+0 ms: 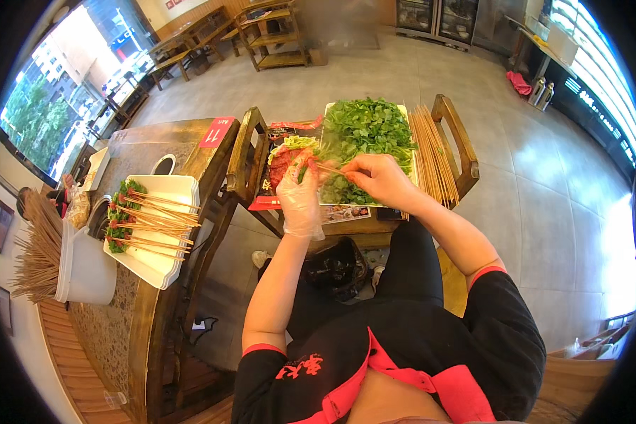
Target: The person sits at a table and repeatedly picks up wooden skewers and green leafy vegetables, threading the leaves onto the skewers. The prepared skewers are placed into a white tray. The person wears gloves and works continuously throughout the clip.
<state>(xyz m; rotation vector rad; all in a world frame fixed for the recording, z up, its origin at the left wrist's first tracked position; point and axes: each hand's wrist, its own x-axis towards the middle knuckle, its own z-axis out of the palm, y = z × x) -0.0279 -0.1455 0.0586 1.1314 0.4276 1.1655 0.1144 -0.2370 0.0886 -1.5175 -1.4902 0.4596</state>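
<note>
My left hand (300, 191), in a clear plastic glove, pinches a small piece of red meat (312, 163) with a bit of green at its fingers; the fingers partly hide it. Between thumb and fingers my right hand (377, 177), bare, grips a thin bamboo skewer (330, 169) that points left to the gloved fingertips. Under my left hand lie raw red meat slices (282, 162) and pale shredded vegetable (300, 142) on a dark and red plastic package (265, 203). A white tray heaped with cilantro (371, 127) is beneath and beyond my right hand.
Loose bamboo skewers (433, 159) lie right of the cilantro, beside a wooden chair arm (458, 146). On the left table (153, 318), a white tray (161, 265) holds several filled skewers (153, 217). Near it stands a white bucket (87, 273) of skewers. A black-lined bin (336, 267) sits by my feet.
</note>
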